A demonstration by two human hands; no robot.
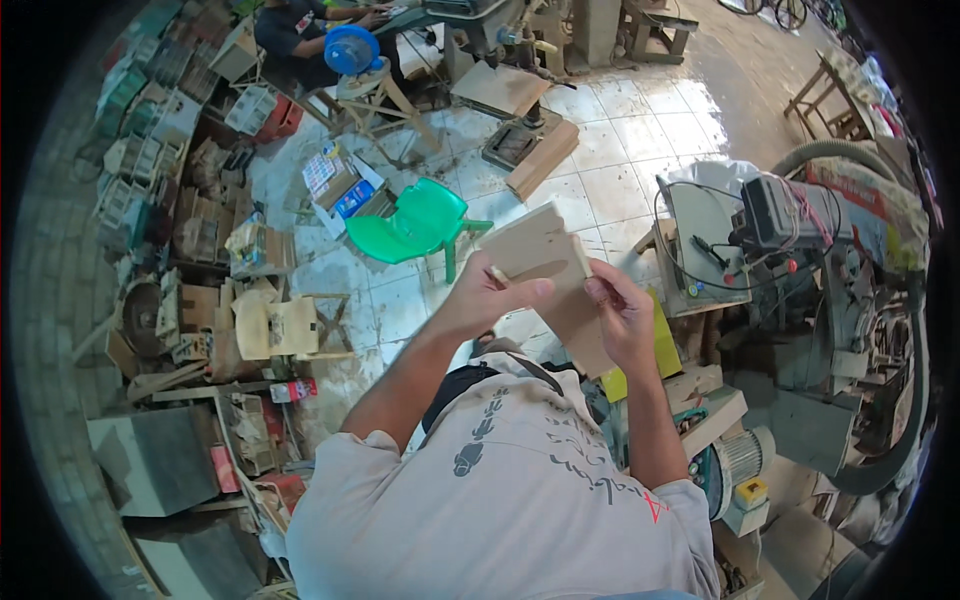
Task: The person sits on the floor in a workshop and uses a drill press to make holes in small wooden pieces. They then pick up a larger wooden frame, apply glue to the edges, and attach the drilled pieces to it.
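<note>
I hold a flat, light-brown wooden board (pixel 538 243) in front of my chest, tilted, with a paler strip along its right edge. My left hand (pixel 495 295) grips its left side, the thumb lying across the face and the fingers mostly hidden behind. At the right edge, my right hand (pixel 622 308) pinches the board between thumb and fingers. The thumb's shadow falls on the board's face. Beyond my hands, a green plastic chair (pixel 420 222) stands on the tiled floor.
To the right, a machine with an electric motor (pixel 742 455) and a grey control box (pixel 790 213) with loose cables crowd close. Crates and wood scraps fill the left side. Ahead lies a wooden plank (pixel 543 160); a person (pixel 300 40) works at the far left beside a blue round object (pixel 351 50).
</note>
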